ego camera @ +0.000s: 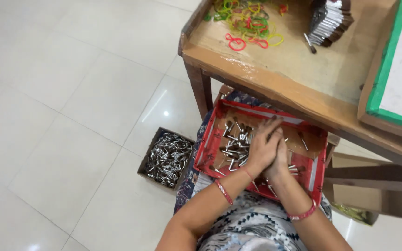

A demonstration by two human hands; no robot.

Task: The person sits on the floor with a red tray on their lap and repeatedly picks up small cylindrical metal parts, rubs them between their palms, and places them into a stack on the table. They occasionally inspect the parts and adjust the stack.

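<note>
A red shallow box (209, 135) rests on my lap, with several small silvery metal pieces (233, 144) scattered on its brown bottom. Both hands are pressed together over the middle of the box. My left hand (260, 148) lies on top, fingers pointing to the far side. Mostly covered by it, my right hand (281, 162) sits underneath. Whatever may be between the palms is hidden. Each wrist wears a red bangle.
A small cardboard box (144, 162) heaped with silvery metal pieces stands on the white tiled floor at the left. Above the lap is a wooden table (266, 79) with coloured rubber bands (247, 23), a dark stack of bundled pieces (329, 21) and a green-edged board (387, 60). Another carton (368, 195) is at the right.
</note>
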